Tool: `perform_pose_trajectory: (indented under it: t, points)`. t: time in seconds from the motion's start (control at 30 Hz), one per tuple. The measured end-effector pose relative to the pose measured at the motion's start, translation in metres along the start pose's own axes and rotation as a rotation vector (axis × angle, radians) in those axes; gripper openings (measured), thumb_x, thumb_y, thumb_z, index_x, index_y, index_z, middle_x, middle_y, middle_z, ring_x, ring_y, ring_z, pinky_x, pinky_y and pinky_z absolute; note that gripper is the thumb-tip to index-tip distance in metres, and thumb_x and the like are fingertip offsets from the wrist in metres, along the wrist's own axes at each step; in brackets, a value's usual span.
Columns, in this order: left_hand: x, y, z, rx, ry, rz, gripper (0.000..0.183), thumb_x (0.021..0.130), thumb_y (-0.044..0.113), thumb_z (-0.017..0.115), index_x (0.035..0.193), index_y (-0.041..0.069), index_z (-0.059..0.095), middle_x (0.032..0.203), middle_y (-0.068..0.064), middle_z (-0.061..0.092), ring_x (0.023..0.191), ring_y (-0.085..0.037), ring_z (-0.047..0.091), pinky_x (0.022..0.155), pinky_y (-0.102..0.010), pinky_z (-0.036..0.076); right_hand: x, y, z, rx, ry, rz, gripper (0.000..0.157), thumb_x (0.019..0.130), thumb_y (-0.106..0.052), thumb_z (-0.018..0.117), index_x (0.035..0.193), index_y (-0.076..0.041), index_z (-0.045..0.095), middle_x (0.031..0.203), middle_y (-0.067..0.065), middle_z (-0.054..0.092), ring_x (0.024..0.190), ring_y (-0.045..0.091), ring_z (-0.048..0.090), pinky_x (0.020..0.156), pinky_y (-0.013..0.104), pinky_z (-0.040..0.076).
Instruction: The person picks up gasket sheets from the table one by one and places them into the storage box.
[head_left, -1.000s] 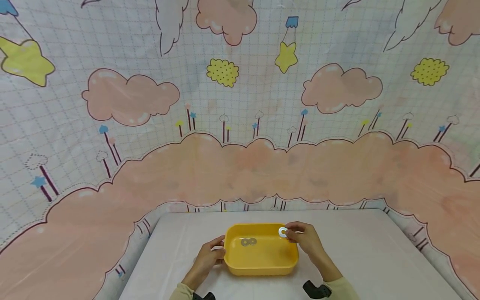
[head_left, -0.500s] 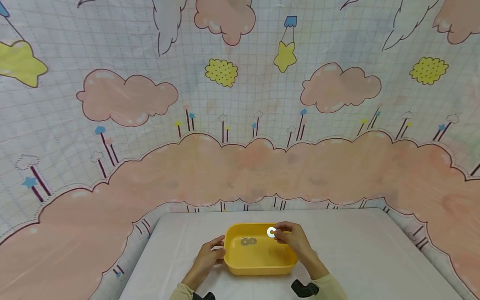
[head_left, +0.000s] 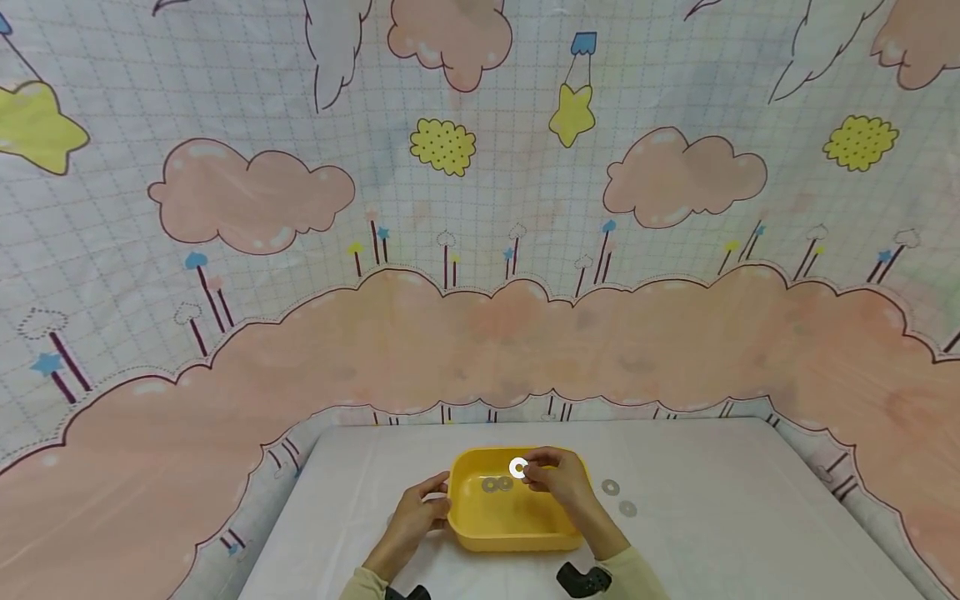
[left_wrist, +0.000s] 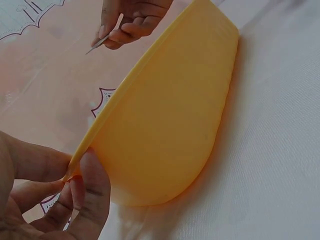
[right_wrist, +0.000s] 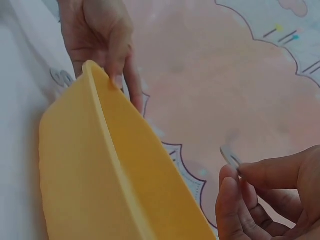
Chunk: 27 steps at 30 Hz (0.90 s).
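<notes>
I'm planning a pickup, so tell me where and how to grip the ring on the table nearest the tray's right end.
Probably best to pinch the ring by opposite outer edges, coming from above and the right: it lies flat on the table, and the tray stands to its left.

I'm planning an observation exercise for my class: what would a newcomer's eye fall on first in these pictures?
Probably the bright yellow tray, standing on a white tabletop with the left hand gripping its left end. Next, the pale ring that the right hand pinches above the tray. Behind everything spreads a patterned backdrop with pink clouds and yellow stars.
</notes>
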<state>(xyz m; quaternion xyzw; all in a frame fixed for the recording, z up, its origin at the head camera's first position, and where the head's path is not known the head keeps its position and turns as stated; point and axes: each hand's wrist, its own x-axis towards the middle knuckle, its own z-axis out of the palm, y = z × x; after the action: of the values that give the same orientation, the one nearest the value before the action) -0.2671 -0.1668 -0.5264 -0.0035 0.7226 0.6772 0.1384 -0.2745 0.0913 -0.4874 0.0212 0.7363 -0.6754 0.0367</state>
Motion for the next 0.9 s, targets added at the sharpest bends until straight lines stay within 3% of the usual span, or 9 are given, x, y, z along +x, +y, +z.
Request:
perform_pose_trajectory:
  t: [0.9]
  points:
    - [-0.005, -0.004, 0.003, 0.011, 0.026, 0.004, 0.063, 0.087, 0.000, 0.060, 0.146, -0.007, 0.039, 0.119, -0.016, 0.050, 0.075, -0.014, 0.059, 0.066, -0.029, 0.056, 0.009, 0.018, 0.035, 0.059, -0.137, 0.117, 0.022, 0.089, -0.003, 0.065, 0.109, 0.008, 0.065, 0.094, 0.013, 0.069, 0.073, 0.014, 0.069, 0.070, 0.027, 0.060]
